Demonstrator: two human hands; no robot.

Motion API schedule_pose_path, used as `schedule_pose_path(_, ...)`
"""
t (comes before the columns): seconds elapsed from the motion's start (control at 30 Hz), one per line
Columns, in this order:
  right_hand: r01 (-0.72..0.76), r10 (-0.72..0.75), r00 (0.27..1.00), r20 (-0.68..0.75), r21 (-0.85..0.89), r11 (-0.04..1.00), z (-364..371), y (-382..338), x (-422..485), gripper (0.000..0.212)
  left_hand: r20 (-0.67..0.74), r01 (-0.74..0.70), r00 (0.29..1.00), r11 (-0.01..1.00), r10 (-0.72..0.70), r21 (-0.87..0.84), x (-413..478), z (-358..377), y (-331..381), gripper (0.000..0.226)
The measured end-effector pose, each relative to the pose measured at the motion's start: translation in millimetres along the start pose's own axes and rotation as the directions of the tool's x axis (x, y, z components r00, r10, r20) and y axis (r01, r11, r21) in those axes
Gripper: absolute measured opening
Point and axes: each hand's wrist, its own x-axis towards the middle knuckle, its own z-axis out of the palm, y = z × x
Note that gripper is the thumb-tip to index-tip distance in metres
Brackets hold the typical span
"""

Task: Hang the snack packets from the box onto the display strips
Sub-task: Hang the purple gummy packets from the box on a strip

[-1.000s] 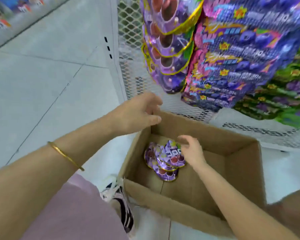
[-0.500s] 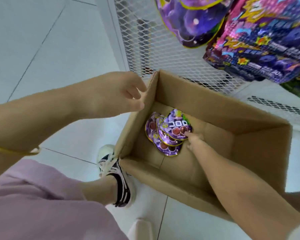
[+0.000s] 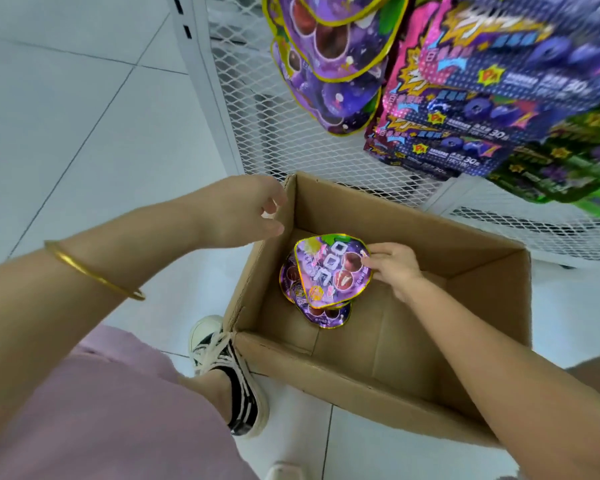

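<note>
A person's right hand (image 3: 392,268) reaches into an open cardboard box (image 3: 361,372) on a tiled floor and pinches the right edge of the top purple snack packet (image 3: 329,268), which lies on a few matching packets (image 3: 323,315). The left hand (image 3: 239,211), fingers loosely curled and holding nothing, hovers beside the box's left wall. Hanging packets (image 3: 329,64) fill the white mesh rack (image 3: 257,116) behind.

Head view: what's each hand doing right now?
Left hand: loosely curled, holding nothing.
Right hand: pinches the top purple packet in the box.
</note>
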Motion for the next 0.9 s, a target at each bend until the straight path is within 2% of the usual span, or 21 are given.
schedule_pose_path(0.1,0.271,-0.220,0.951,0.217,-0.244,0.931,-21.9,-58.8,-41.8,0.038,-0.027,-0.059,0.998,0.997,0.061,0.054,-0.6,-0.9,18.0,0.044)
schedule_pose_path(0.17,0.434,-0.329,0.881,0.341,-0.300,0.850,-30.9,-95.6,-73.4,0.037,-0.043,-0.088,0.995,0.996,0.089,0.029,-0.2,-0.9,29.0,0.048)
schedule_pose_path(0.27,0.567,-0.449,0.791,0.415,-0.225,0.792,-37.8,-134.2,-117.8,0.038,-0.034,-0.127,0.992,0.987,0.125,-0.093,-2.0,-1.1,44.6,0.056)
schedule_pose_path(0.37,0.652,-0.569,0.731,0.376,-0.142,0.745,-40.2,-154.4,-147.2,0.041,-0.060,-0.133,0.991,0.967,0.122,-0.218,-10.0,-2.9,58.0,0.032)
schedule_pose_path(0.47,0.660,-0.624,0.733,0.271,-0.063,0.748,-44.9,-158.6,-158.6,0.037,-0.089,-0.140,0.990,0.854,0.110,-0.501,-21.7,-7.9,61.3,0.018)
schedule_pose_path(0.57,0.560,-0.557,0.800,0.223,0.059,0.827,-53.8,-152.1,-160.3,0.027,-0.100,-0.110,0.993,0.701,0.056,-0.705,-30.5,-14.6,53.9,0.016)
schedule_pose_path(0.67,0.420,-0.430,0.855,0.290,0.099,0.902,-56.3,-142.7,-165.0,0.019,-0.121,-0.084,0.992,0.601,-0.021,-0.795,-35.7,-19.3,47.1,0.025)
schedule_pose_path(0.73,0.350,-0.382,0.847,0.369,0.153,0.924,-52.7,-136.2,-168.9,0.021,-0.142,-0.098,0.989,0.516,-0.046,-0.851,-37.4,-21.8,42.9,0.020)
schedule_pose_path(0.8,0.359,-0.395,0.821,0.412,0.165,0.919,-48.5,-132.0,-172.0,0.014,-0.157,-0.111,0.985,0.445,-0.068,-0.889,-38.8,-23.9,39.7,0.014)
schedule_pose_path(0.9,0.413,-0.439,0.822,0.362,0.151,0.898,-43.9,-132.4,-170.8,0.008,-0.150,-0.116,0.987,0.373,-0.064,-0.921,-40.9,-26.0,35.9,0.014)
